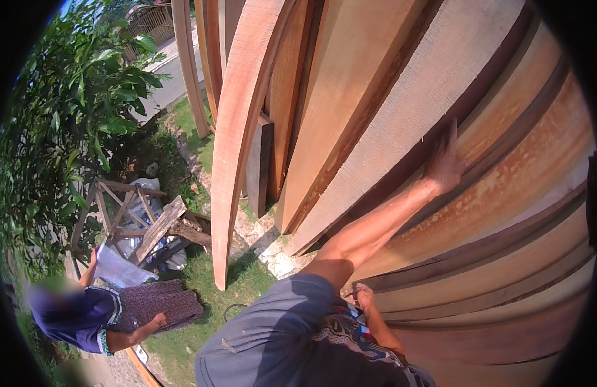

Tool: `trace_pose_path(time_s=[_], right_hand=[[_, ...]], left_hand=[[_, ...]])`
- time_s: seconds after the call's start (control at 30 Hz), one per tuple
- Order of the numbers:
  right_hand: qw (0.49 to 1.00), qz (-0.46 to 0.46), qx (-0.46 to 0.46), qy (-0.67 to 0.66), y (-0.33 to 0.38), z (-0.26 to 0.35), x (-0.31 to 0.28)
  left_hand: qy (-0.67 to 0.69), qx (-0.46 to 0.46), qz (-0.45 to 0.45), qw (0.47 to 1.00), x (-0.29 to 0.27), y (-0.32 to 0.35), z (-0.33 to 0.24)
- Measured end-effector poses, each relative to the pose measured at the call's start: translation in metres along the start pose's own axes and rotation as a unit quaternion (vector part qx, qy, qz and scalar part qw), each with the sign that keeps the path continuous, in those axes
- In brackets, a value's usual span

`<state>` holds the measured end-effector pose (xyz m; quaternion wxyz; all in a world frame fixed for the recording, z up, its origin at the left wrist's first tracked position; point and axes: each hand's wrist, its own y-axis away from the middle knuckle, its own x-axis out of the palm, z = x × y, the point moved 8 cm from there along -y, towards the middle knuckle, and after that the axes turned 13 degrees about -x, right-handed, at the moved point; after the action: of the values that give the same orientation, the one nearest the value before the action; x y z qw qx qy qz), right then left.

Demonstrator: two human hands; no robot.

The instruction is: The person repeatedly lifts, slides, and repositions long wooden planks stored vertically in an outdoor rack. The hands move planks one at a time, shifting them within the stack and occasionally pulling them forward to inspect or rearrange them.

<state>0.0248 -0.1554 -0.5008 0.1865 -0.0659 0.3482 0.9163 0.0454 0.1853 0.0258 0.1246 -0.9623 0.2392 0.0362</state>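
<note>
My left arm reaches across to the right, and my left hand (445, 164) lies against the tall wooden planks, open with its fingers stretched along a dark gap. Beside it leans a pale rough-sawn plank (408, 97); on its other side is an orange-brown plank (498, 135). My right hand (363, 295) is low by my body, close to the lower ends of the boards. Its fingers are curled closed, and what they hold, if anything, is too small to make out.
A separate reddish plank (243, 129) stands on the grass to the left. Another person (85, 313) at the far left holds a whitish sheet (121, 266). Near them are a wooden frame (121, 209) and a rough timber piece (160, 229). A leafy tree (66, 116) fills the upper left.
</note>
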Motion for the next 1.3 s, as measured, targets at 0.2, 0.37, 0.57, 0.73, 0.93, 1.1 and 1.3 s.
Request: trace_pose_path(time_s=[0.2,0.37,0.57,0.73,0.93,1.1,1.3], right_hand=[[0.997,0.034,-0.023,-0.070,-0.008,0.047,0.005],[0.983,0.148,-0.106,0.002,0.012,0.141,0.043],[0.918,0.278,-0.282,0.019,0.068,0.300,0.118],[0.853,0.301,-0.412,0.110,0.097,0.419,0.181],[0.841,0.284,-0.459,-0.018,0.089,0.518,0.269],[0.849,0.239,-0.470,-0.008,0.066,0.549,0.329],[0.858,0.217,-0.457,0.091,0.061,0.550,0.349]], left_hand=[[-0.073,0.221,-0.001,0.972,-0.049,0.193,-0.013],[-0.139,0.096,-0.232,0.958,-0.181,0.266,0.037],[-0.091,-0.069,-0.475,0.872,-0.379,0.307,0.124],[-0.069,-0.137,-0.458,0.876,-0.498,0.291,0.192],[-0.038,-0.150,-0.169,0.973,-0.516,0.243,0.232],[-0.031,-0.218,-0.199,0.955,-0.511,0.235,0.265],[-0.093,-0.193,-0.259,0.942,-0.497,0.252,0.243]])
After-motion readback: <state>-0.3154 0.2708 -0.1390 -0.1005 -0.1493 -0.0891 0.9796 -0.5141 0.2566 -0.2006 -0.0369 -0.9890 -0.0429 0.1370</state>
